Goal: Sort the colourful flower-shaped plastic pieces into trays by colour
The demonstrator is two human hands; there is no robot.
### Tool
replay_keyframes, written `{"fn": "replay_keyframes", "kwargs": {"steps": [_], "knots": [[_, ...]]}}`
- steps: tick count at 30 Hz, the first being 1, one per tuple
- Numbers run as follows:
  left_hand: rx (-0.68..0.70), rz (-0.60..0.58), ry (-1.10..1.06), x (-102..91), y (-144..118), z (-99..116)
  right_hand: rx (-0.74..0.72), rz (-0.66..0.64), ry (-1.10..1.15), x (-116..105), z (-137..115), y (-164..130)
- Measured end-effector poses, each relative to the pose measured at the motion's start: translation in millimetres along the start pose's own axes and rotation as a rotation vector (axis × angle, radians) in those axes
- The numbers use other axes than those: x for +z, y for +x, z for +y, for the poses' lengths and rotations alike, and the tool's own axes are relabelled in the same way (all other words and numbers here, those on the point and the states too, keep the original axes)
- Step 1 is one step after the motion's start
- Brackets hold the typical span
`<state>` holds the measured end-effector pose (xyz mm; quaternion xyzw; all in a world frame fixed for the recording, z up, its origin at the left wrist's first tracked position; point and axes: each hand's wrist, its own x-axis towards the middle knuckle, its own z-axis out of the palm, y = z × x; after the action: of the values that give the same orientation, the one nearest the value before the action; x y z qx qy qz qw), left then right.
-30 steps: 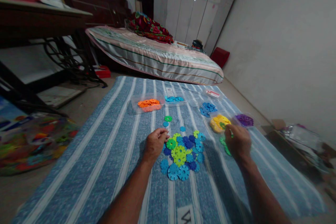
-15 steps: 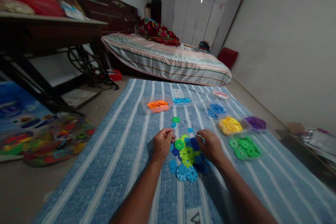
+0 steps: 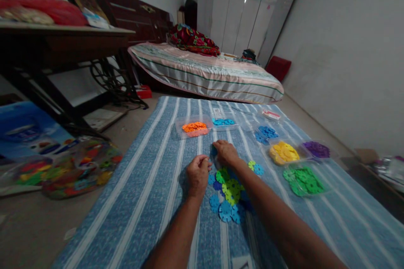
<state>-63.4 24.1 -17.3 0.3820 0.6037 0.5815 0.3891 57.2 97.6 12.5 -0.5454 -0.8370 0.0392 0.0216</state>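
Note:
My left hand (image 3: 198, 174) rests at the left of a loose pile of notched plastic discs, thumb and fingertips pinched together; whether anything is between them is too small to tell. Stretched across the pile, my right hand (image 3: 225, 152) has its fingers curled down on the cloth beyond it. A bit of dark teal shows at its fingertips, and most of what lies there is hidden. The pile holds lime discs (image 3: 232, 191) in the middle and light blue discs (image 3: 225, 211) at the near edge. Right of my forearm lie a lime disc (image 3: 251, 164) and a blue disc (image 3: 259, 169), touching.
Clear tubs hold orange discs (image 3: 195, 127), light blue discs (image 3: 223, 122), yellow discs (image 3: 284, 152), purple discs (image 3: 316, 149) and green discs (image 3: 304, 180). Dark blue discs (image 3: 266, 134) are at the back right. A striped cloth (image 3: 142, 185) covers the table; a bed (image 3: 202, 71) stands beyond.
My right hand has moved left and away from me, over the spot where a green disc and a small blue disc lay. The lime and blue discs at the right are now uncovered.

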Motion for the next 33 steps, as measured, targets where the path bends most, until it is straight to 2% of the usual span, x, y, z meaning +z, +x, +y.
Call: {"fn": "replay_keyframes", "kwargs": {"steps": [6,12,15,18,21,24,26,28,33], "knots": [[-0.009,-0.020,0.007,1.0,0.4,1.7,-0.051,0.045,-0.041,1.6,12.7,-5.9],[0.000,-0.042,0.009,2.0,1.9,1.9,0.070,0.169,0.017,-0.7,39.7,-35.5],[0.015,-0.055,0.033,2.8,2.6,1.9,0.127,0.259,0.040,-6.3,62.3,-64.9],[0.017,-0.065,0.042,4.1,2.9,1.8,0.210,0.479,0.016,-12.9,94.7,-104.6],[0.019,-0.074,0.031,5.2,3.1,1.3,0.334,0.644,-0.121,-18.3,131.3,-147.6],[0.029,-0.085,0.031,5.3,3.4,0.7,0.482,0.710,-0.281,-19.8,156.1,-181.9],[0.032,-0.090,0.039,4.9,3.5,0.5,0.488,0.720,-0.314,-17.3,158.4,-195.3],[0.035,-0.093,0.045,4.4,3.5,0.8,0.432,0.717,-0.262,-12.3,148.5,-200.3],[0.038,-0.091,0.062,3.2,2.7,3.0,0.204,0.629,-0.012,4.2,97.1,-188.3]]}}
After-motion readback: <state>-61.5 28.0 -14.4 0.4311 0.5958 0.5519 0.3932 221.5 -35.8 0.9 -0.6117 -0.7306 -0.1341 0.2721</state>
